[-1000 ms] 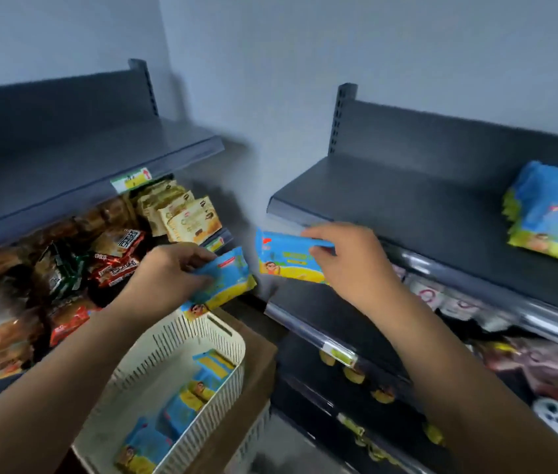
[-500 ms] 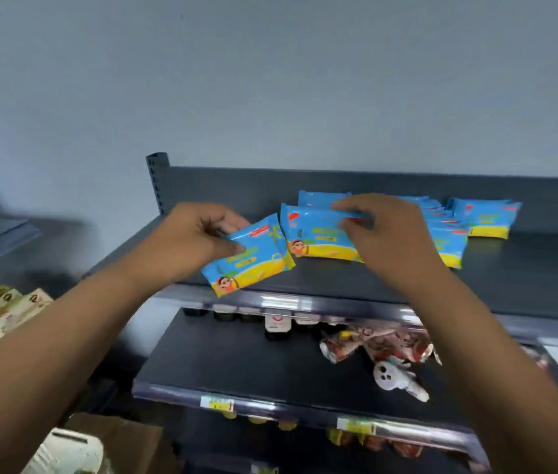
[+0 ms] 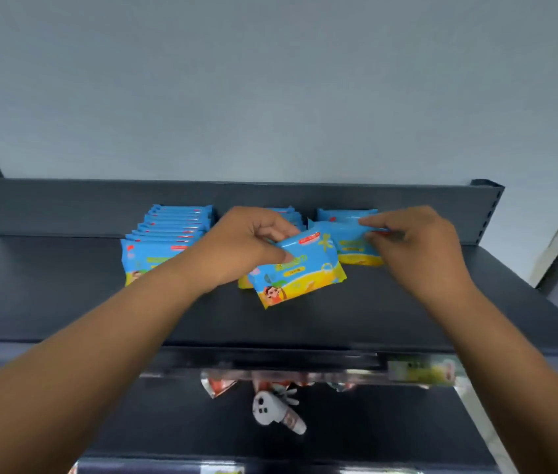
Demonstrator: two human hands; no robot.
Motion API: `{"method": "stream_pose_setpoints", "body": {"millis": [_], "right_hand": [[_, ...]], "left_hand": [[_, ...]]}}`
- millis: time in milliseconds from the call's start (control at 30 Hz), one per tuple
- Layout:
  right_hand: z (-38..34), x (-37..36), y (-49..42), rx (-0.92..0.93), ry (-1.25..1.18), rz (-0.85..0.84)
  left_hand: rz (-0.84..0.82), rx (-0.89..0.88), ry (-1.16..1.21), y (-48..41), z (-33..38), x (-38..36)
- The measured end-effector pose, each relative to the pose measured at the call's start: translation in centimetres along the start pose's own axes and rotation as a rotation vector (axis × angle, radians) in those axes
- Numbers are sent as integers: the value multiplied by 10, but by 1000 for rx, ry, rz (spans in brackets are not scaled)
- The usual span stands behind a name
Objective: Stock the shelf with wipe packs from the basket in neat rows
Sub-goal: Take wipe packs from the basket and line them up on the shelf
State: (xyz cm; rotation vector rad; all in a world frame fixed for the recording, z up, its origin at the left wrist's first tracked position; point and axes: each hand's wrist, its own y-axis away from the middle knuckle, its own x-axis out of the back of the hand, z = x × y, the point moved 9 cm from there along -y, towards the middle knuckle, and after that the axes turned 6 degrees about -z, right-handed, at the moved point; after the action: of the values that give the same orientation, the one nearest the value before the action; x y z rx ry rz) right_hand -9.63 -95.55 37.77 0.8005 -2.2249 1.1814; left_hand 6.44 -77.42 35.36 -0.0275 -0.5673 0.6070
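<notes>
Wipe pack point(image 3: 300, 268), blue and yellow, is held tilted in the left hand point(image 3: 243, 244) over the middle of the shelf point(image 3: 65, 295). The fingers point(image 3: 267, 229) are curled over its top edge and the thumb is pressed on its front, so it is clamped tight. Whether its low corner touches the shelf cannot be told.

A second wipe pack point(image 3: 353, 249) is pinched at its top edge by the right hand point(image 3: 418, 241), just in front of the right row point(image 3: 346, 213). A long row of packs point(image 3: 168, 234) is lined up from the back edge on the left. A middle row point(image 3: 284, 213) is mostly hidden behind the left hand.

A lower shelf point(image 3: 373, 422) is seen below, with a white toy point(image 3: 270, 410) and shiny bags point(image 3: 219, 386) on it. A grey wall point(image 3: 270, 80) is seen behind.
</notes>
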Motion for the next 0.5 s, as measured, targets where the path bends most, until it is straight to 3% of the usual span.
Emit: {"method": "stream_pose_setpoints", "body": {"millis": [100, 300, 500], "right_hand": [[46, 15, -24, -31, 2, 18], [102, -13, -92, -43, 5, -248], [138, -68, -124, -28, -15, -367]], "left_hand": [[-18, 4, -17, -34, 4, -36], [-134, -59, -500, -77, 20, -103], [-105, -72, -687, -112, 21, -126]]}}
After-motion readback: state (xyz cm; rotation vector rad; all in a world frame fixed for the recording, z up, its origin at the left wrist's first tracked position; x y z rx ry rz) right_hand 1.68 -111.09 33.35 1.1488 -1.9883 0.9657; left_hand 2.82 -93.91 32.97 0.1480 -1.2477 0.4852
